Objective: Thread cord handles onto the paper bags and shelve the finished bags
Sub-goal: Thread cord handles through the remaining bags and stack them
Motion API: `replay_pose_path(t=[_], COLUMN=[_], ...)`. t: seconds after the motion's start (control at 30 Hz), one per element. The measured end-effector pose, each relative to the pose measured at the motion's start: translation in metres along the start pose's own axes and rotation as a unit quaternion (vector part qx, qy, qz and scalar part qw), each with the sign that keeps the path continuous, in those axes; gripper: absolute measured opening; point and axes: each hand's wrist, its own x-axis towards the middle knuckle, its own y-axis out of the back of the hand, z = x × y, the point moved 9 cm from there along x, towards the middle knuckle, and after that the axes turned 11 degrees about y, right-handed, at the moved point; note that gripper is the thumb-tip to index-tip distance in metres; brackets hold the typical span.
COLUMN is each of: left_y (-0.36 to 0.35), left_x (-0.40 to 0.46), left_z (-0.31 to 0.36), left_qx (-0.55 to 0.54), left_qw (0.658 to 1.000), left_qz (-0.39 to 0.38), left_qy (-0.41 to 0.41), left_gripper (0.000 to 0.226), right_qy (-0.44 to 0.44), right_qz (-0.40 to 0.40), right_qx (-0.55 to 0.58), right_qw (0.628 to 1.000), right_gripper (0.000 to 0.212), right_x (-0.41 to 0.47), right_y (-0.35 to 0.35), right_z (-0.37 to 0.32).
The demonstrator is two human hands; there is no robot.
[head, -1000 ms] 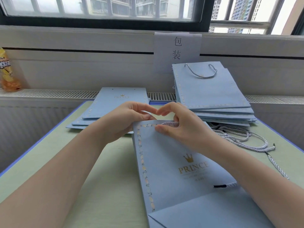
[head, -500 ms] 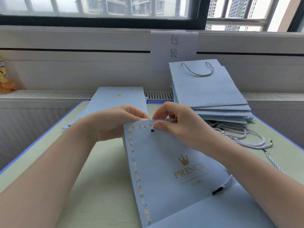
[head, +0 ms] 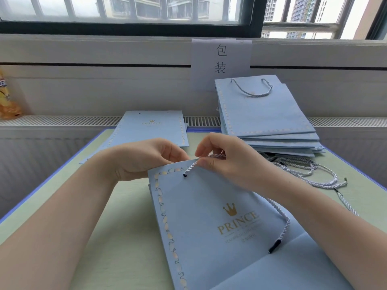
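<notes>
A flat light-blue paper bag [head: 209, 216] with a gold crown and "PRINCE" lies in front of me on the table. My right hand [head: 226, 164] pinches a white twisted cord [head: 191, 168] just above the bag's top edge; the cord runs into the left hole. The cord's other black-tipped end [head: 274, 245] lies loose on the bag under my right forearm. My left hand [head: 146, 162] grips the bag's top edge at the left corner, fingers behind the paper.
A stack of bags with cord handles [head: 266, 116] sits at the back right. A lower stack of bags without handles [head: 150, 128] lies at the back left. Loose cords [head: 310, 170] lie beside my right arm. A paper sign [head: 222, 59] hangs on the wall.
The cord's tip has gone into the left hole and a short length now shows between the hole and my right fingers. The bag has shifted slightly toward me.
</notes>
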Motion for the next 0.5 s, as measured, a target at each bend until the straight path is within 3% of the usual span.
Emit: replay_pose_path(t=[0.23,0.4,0.5], left_y=[0.001,0.002,0.005], left_x=[-0.002,-0.002,0.003], left_z=[-0.002,-0.006,-0.01], left_qx=[0.021,0.042,0.041], left_qw=[0.999,0.998,0.997], left_qz=[0.017,0.027,0.04], left_qy=[0.018,0.042,0.054], left_gripper=[0.014,0.014,0.011], right_qy=[-0.051,-0.135,-0.138], right_qz=[-0.045,-0.089,-0.122], right_qx=[0.01,0.0,0.019], right_qw=[0.998,0.987,0.983], right_gripper=[0.003,0.026,0.031], right_x=[-0.003,-0.011,-0.013], right_y=[0.01,0.011,0.003], right_z=[0.005,0.019,0.017])
